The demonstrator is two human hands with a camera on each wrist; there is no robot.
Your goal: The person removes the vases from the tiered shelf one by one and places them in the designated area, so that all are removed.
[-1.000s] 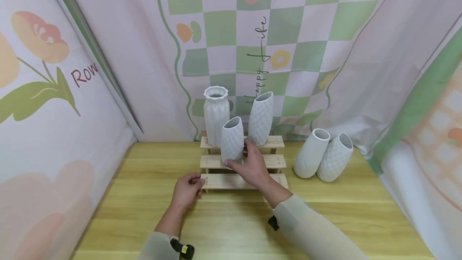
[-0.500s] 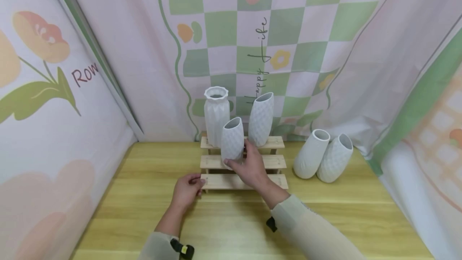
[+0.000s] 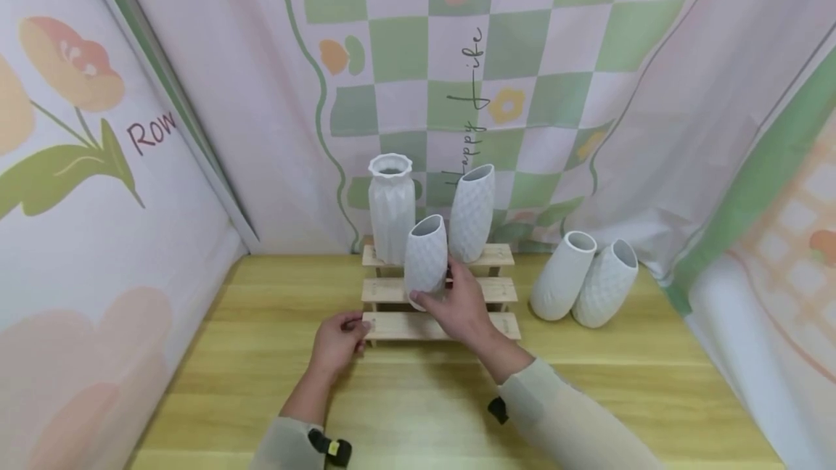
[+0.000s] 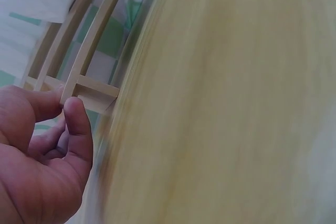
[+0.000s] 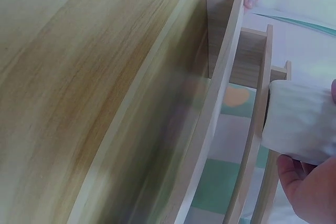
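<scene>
My right hand [image 3: 460,305] grips the lower part of a white textured vase [image 3: 426,256] with a slanted mouth, upright at the middle step of a small wooden stand [image 3: 418,326]. In the right wrist view the base of that vase [image 5: 299,121] is at the middle slat, with fingers around it. My left hand [image 3: 338,344] pinches the left end of the front step between thumb and finger; the left wrist view shows this pinch at the slat's end [image 4: 70,88]. On the top step stand a ruffled-rim vase [image 3: 392,212] at left and a slanted-mouth vase [image 3: 473,216] at right.
Two more white vases stand close together on the table right of the stand: a round-mouthed one [image 3: 563,278] and a diamond-patterned one [image 3: 606,285]. A printed curtain [image 3: 457,49] hangs behind the wooden table [image 3: 418,412], with more cloth at both sides.
The right hand and its vase have shifted slightly to the right and toward me along the middle step. The left hand stays on the stand, which looks unmoved.
</scene>
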